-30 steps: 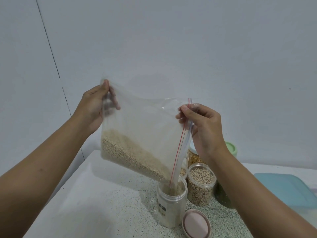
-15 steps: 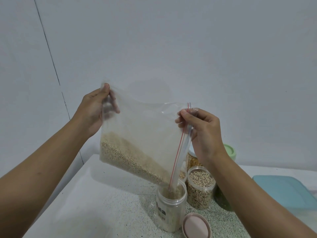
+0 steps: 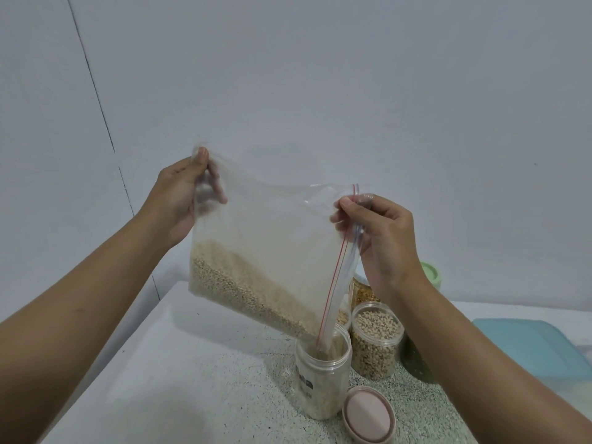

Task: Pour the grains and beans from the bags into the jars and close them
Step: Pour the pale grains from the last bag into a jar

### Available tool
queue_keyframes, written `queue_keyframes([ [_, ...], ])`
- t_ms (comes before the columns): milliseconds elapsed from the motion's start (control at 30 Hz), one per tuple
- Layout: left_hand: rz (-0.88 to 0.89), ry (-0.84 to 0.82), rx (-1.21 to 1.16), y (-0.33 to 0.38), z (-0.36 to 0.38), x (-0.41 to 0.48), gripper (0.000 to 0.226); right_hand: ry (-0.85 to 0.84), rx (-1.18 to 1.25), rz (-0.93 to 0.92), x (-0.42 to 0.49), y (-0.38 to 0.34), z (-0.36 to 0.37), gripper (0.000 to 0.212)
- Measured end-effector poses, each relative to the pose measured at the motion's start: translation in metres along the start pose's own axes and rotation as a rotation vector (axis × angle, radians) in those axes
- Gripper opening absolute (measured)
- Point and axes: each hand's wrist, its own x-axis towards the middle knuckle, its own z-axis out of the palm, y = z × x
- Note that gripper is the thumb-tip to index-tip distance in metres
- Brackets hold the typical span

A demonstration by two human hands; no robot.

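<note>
Free passage: over the bare counter [image 3: 192,363] left of the open jar [image 3: 322,389]. The bag [image 3: 272,238] blocks its mouth from above. A bean jar [image 3: 376,344] stands just beside it on the right; a pink lid [image 3: 368,418] lies front-right; a teal container [image 3: 528,347] at far right.

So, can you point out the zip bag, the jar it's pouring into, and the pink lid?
zip bag [image 3: 272,238]: head view, on its clear middle panel.
open jar [image 3: 331,382]: head view, on its clear side wall.
pink lid [image 3: 368,414]: head view, on the middle of its pink face.
</note>
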Motion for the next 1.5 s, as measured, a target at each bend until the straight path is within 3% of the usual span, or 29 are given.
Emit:
queue_keyframes([
  [1500, 0.015, -0.025, -0.013, -0.0043, 0.0008, 0.0037, 0.037, 0.014, 0.044, 0.020, 0.0031, 0.0008, -0.0015, 0.028],
])
